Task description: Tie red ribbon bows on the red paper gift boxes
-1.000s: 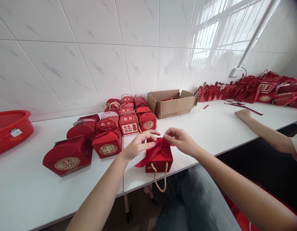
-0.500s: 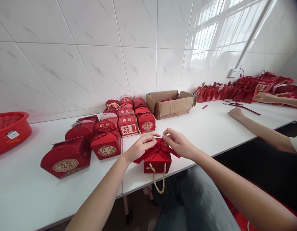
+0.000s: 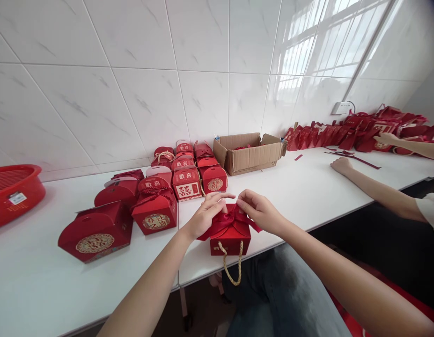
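In front of me, at the table's near edge, stands a small red gift box (image 3: pixel 230 243) with a gold rope handle (image 3: pixel 231 281) hanging down its front. A dark red ribbon (image 3: pixel 234 216) is gathered in a bow over its top. My left hand (image 3: pixel 207 216) pinches the left side of the ribbon, index finger stretched across the top. The right side of the bow is between the thumb and fingers of my right hand (image 3: pixel 261 209). The back of the box is hidden behind both hands.
Several red boxes (image 3: pixel 154 210) stand at left on the white table (image 3: pixel 287 201), beside a red plastic basket (image 3: pixel 30 187). A cardboard box (image 3: pixel 253 157) is against the wall. At right, a co-worker's hands (image 3: pixel 343 166) are near dark ribbon strips (image 3: pixel 364 160) and piled red bags (image 3: pixel 378 124).
My hands stay on the ribbon, with small finger movements, and the bow's loops sit slightly differently. The co-worker's far hand has shifted slightly at the pile.
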The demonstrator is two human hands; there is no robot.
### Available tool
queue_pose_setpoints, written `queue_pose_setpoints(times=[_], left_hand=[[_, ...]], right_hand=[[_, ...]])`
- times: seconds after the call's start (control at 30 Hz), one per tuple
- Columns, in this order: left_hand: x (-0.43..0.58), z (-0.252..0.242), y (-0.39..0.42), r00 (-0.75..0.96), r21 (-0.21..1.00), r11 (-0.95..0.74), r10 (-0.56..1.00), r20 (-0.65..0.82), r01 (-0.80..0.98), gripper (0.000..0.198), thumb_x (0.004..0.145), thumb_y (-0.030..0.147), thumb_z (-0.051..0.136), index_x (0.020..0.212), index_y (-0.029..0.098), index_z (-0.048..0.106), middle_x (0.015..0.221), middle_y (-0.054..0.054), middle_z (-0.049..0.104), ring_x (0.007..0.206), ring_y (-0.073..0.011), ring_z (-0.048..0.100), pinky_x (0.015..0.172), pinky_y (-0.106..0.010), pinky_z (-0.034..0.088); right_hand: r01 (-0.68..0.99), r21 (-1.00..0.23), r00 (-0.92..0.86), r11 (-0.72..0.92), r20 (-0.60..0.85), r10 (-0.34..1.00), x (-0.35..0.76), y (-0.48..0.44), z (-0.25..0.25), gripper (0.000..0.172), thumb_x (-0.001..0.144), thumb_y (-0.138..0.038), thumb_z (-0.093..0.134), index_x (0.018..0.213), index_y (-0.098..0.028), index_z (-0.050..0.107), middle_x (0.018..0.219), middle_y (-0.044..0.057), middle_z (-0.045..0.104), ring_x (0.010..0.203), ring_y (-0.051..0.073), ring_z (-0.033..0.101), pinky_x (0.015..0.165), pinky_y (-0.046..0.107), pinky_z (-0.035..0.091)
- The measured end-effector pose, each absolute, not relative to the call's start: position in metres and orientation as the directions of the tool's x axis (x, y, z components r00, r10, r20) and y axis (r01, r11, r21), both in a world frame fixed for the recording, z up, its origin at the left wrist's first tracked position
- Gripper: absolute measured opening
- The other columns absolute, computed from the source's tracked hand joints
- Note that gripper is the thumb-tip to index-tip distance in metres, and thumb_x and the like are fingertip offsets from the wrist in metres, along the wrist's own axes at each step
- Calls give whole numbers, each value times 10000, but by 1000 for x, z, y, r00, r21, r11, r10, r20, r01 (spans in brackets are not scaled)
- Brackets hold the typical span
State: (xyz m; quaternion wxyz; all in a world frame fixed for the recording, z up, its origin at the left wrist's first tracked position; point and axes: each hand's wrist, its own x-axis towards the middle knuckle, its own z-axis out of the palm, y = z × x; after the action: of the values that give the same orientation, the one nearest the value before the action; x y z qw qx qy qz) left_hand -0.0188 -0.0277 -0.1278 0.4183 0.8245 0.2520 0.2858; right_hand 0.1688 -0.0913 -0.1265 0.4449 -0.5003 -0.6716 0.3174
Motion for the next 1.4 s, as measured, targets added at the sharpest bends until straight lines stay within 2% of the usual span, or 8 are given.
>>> queue_pose_setpoints(times=[0.2, 0.33, 0.53, 0.8, 1.0, 1.1, 1.23, 1.4], left_hand=[[-21, -124, -30, 732, 873, -462, 647, 211, 156, 251, 899, 304, 363, 689, 200, 450, 1302, -37, 512, 1270, -224, 322, 1100, -382, 180], [-21, -123, -32, 715, 904, -391, 681, 160, 170, 108, 840, 286, 491, 801, 212, 423, 1290, -54, 510, 1222, -236, 378, 1080, -420, 233], [-21, -121, -32, 719, 891, -435, 661, 218, 130, 217, 813, 330, 570, 777, 205, 397, 1201, -70, 565, 1094, -220, 481, 1019, -393, 324], [-14, -122, -31, 676, 855, -500, 678, 288, 138, 381, 883, 411, 455, 583, 175, 466, 1145, -77, 616, 1086, -230, 523, 1019, -381, 304], [-11, -126, -33, 567, 853, -505, 744, 353, 132, 427, 772, 349, 628, 572, 192, 285, 996, -67, 643, 945, -197, 562, 911, -347, 381], [-10, -128, -32, 580, 847, -523, 721, 379, 96, 503, 735, 316, 672, 571, 200, 211, 835, -41, 628, 854, -169, 552, 850, -319, 408], [-10, -129, -31, 622, 857, -512, 689, 372, 55, 542, 722, 291, 685, 565, 203, 174, 676, -14, 576, 792, -157, 541, 785, -304, 423], [-12, -130, -30, 641, 858, -506, 688, 341, 86, 573, 703, 292, 701, 557, 202, 154, 664, -24, 594, 843, -182, 562, 810, -331, 425]], right_hand=[[371, -880, -115, 297, 274, 955, 168, -92, -126, 213, 907, -381, 428, 816, -195, 480, 677, -18, 530, 597, 108, 446, 574, 251, 372], [367, -885, -118, 287, 262, 958, 168, -92, -126, 202, 911, -370, 423, 820, -198, 477, 674, -17, 557, 599, 111, 468, 590, 255, 386], [368, -883, -118, 291, 266, 957, 169, -92, -128, 206, 912, -378, 423, 822, -200, 474, 685, -11, 577, 605, 115, 486, 594, 258, 392], [344, -894, -132, 287, 256, 958, 169, -92, -128, 208, 902, -394, 431, 822, -205, 467, 620, -24, 540, 574, 120, 490, 590, 266, 407], [345, -898, -137, 273, 240, 961, 170, -93, -129, 229, 888, -405, 455, 800, -195, 473, 597, -31, 510, 535, 101, 452, 527, 236, 367], [313, -920, -150, 238, 200, 968, 171, -95, -130, 266, 877, -447, 466, 803, -191, 470, 592, -39, 493, 489, 85, 408, 471, 218, 330], [287, -935, -153, 209, 170, 973, 174, -96, -130, 299, 862, -482, 478, 813, -187, 472, 573, -50, 469, 457, 76, 385, 437, 211, 299], [309, -923, -134, 229, 197, 971, 178, -97, -129, 288, 860, -465, 485, 786, -187, 473, 572, -44, 468, 499, 87, 402, 477, 223, 320]])
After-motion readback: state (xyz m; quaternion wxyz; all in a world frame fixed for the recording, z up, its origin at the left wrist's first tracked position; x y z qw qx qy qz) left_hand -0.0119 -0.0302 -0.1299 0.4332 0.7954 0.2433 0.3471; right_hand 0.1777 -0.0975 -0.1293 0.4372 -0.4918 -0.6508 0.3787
